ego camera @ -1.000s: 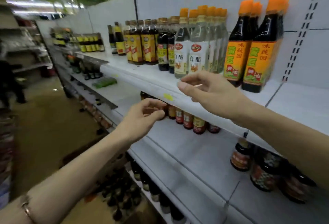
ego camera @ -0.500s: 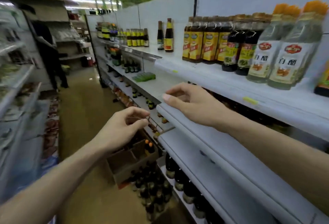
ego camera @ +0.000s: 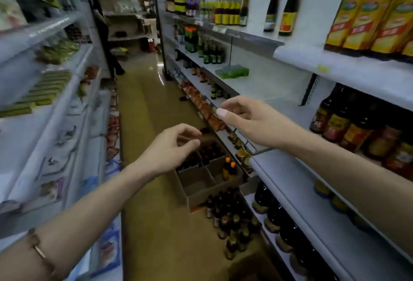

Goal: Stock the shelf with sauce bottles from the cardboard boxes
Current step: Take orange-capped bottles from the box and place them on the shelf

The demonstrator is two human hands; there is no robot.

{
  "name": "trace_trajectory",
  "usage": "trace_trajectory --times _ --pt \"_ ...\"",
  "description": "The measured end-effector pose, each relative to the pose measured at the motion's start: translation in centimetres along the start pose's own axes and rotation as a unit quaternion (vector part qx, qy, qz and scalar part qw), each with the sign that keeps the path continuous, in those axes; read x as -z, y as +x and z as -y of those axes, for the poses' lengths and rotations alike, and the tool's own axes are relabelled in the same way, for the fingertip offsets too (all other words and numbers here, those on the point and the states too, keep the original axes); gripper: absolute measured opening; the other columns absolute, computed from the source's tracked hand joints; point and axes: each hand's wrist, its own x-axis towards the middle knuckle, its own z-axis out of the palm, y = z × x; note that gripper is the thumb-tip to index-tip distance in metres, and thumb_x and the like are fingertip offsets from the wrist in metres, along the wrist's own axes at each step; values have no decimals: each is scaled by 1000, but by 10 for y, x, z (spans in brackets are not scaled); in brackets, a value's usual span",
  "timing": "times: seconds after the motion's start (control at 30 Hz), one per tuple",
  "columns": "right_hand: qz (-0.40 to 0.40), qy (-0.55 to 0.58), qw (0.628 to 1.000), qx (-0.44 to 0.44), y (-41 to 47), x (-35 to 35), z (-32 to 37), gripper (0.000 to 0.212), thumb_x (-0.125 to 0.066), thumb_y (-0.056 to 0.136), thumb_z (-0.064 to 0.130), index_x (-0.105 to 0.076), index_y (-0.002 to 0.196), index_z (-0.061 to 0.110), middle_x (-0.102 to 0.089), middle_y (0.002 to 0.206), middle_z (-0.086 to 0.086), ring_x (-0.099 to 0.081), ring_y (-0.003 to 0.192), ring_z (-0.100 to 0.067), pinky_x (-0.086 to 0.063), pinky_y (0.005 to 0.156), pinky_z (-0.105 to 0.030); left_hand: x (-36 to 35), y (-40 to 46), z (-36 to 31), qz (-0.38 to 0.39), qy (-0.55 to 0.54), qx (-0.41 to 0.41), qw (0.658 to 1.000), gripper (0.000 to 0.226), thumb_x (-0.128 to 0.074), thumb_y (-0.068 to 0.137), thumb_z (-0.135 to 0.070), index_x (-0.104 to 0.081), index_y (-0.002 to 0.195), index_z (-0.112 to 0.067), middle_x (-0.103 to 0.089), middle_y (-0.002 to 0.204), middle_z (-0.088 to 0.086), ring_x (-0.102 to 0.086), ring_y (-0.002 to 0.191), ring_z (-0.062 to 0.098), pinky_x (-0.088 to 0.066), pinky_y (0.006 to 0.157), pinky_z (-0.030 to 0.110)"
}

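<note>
Both hands hang in mid-frame holding nothing. The left hand (ego camera: pixel 169 149) has its fingers loosely curled, thumb near fingertips. The right hand (ego camera: pixel 243 120) sits higher and to the right, fingers likewise curled, thumb nearly meeting the forefinger. The cardboard box (ego camera: pixel 201 182), with two orange-capped sauce bottles (ego camera: pixel 229 170), stands on the floor below them, beside the shelf (ego camera: pixel 312 193). Half a second ago the right hand rested on the shelf edge; now it is off it.

Single head-worn view, looking forward and down the aisle floor (ego camera: pixel 143 124), shelves close on both sides
</note>
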Motion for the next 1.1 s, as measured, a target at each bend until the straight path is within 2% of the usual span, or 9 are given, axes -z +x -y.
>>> trace_trajectory --times 0.1,0.2,0.3,0.57,0.67,0.73,0.87,1.0,1.1 --pt "23 25 999 -27 42 -17 -27 47 -48 92 56 -53 128 27 -59 117 15 -55 109 -1 -45 93 -22 0 30 45 16 -4 25 1000 11 -61 93 -27 -61 100 -36 -64 101 -17 -60 98 0 -48 86 19" --pt "24 61 997 -50 93 -35 -56 46 -48 90 57 -56 125 28 -60 116 18 -55 108 2 -44 90 -19 7 72 83 -9 -9 36 999 10 -61 93 -27 -63 102 -30 -65 98 -15 -61 95 -1 -45 79 8" --pt "35 83 994 -59 152 -54 -77 44 -47 91 56 -55 125 29 -57 113 21 -52 103 8 -40 79 -12 14 121 112 -26 -22 53 998 10 -60 94 -23 -64 103 -24 -65 94 -13 -60 91 -1 -43 73 3" --pt "65 88 993 -36 296 -69 -96 46 -46 92 59 -53 128 31 -56 113 23 -49 100 14 -39 73 -8 52 241 165 -35 3 73 997 10 -61 93 -23 -64 101 -28 -66 94 -16 -61 92 -5 -47 83 15" --pt "76 78 994 -32 333 -71 -109 46 -47 92 58 -55 127 30 -57 115 21 -52 105 10 -40 78 -10 56 278 180 -15 6 69 998 11 -60 93 -24 -63 102 -31 -65 93 -17 -60 91 -6 -47 80 12" --pt "73 78 993 -46 356 -74 -123 46 -47 93 57 -55 128 29 -58 119 18 -53 106 7 -41 81 -10 56 304 192 -5 -11 70 998 10 -60 93 -23 -63 102 -29 -65 92 -15 -61 91 -1 -47 81 16" --pt "65 78 991 -89 395 -82 -157 46 -48 92 57 -54 128 29 -58 119 17 -54 109 1 -46 94 -22 43 359 228 68 -15 69 995 11 -59 94 -24 -61 104 -27 -62 90 -14 -60 90 6 -46 81 18" --pt "32 92 983 -155 431 -90 -203 44 -50 93 51 -52 129 26 -57 115 16 -54 111 -2 -44 85 -12 16 431 277 164 -11 80 983 14 -57 95 -24 -60 109 -23 -61 86 -12 -59 84 7 -45 76 18" --pt "-12 99 971 -216 459 -98 -243 47 -51 93 49 -52 131 23 -57 123 9 -55 113 -8 -44 90 -19 -8 492 313 244 -12 69 967 12 -56 96 -25 -59 108 -25 -60 86 -12 -58 84 6 -45 75 20"
